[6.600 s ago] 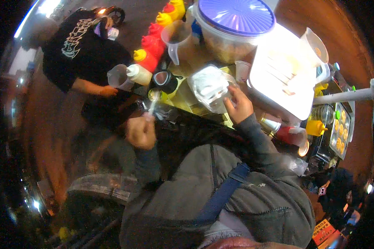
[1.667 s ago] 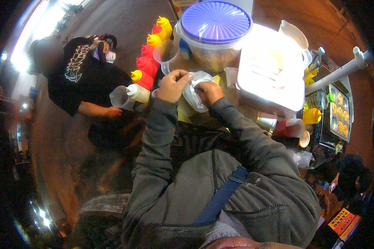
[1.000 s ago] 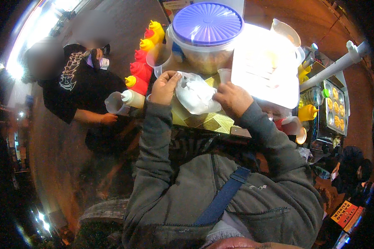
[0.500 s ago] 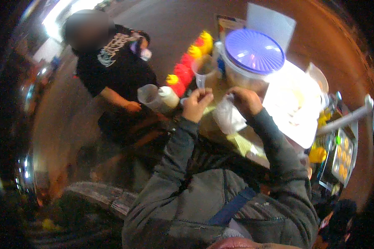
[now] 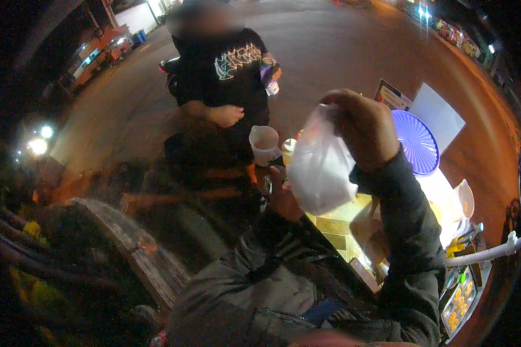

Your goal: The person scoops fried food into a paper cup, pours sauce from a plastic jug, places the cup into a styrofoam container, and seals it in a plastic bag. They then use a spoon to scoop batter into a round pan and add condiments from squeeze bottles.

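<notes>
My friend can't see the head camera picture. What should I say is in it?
The person's right hand holds up a white plastic bag by a lit table; the left hand is low beside it. Beyond are a person in a black shirt and, at right, a purple lid.

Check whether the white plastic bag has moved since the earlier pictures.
Yes, upward: the white plastic bag, earlier low over the tiled counter, now hangs higher, from the right hand.

From the left 1 of 2 fisheye cameras on my head, the view looks down over my jacket [image 5: 231, 303] and outward past the counter [image 5: 337, 230] to the street [image 5: 336, 49]; my right hand [image 5: 364, 128] looms close, edges bending near the rim.
</notes>
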Demonstrator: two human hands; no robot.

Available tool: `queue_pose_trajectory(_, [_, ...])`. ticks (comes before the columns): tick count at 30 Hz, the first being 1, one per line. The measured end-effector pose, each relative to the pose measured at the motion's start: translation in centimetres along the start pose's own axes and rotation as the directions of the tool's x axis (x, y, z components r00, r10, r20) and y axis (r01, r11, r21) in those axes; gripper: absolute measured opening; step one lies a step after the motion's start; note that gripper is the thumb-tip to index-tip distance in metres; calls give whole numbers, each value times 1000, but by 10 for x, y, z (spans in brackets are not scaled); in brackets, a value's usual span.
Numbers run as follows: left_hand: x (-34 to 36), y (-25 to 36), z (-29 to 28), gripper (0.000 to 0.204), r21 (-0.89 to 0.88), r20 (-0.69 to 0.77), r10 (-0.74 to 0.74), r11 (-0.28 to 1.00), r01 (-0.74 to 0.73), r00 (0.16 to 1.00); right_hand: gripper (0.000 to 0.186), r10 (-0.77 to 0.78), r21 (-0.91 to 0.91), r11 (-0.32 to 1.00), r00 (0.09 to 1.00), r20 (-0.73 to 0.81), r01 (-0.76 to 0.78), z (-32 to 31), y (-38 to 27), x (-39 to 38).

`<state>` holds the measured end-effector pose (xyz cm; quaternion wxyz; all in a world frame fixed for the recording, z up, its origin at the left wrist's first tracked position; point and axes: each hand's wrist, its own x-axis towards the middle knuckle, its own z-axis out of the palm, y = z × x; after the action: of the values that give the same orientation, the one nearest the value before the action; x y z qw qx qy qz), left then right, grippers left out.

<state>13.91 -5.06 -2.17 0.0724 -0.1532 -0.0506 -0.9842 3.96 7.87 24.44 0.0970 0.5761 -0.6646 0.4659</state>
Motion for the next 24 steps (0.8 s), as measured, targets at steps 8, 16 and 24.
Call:
queue_pose_trajectory(8, [1, 101, 17, 80, 210, -278, 404, 911, -355, 871, 19, -92, -5, 996, 996, -19, 92, 91, 26, 98])
queue_pose_trajectory(16, [53, 198, 13, 81, 431, -431, 524, 835, -343, 734, 27, -57, -271, 960, 995, 81, 77, 176, 75, 180])
queue_pose_trajectory(24, [93, 230, -9, 82, 541, -452, 486, 816, -204, 747, 24, 51, -154, 988, 976, 210, -18, 208, 84, 193])
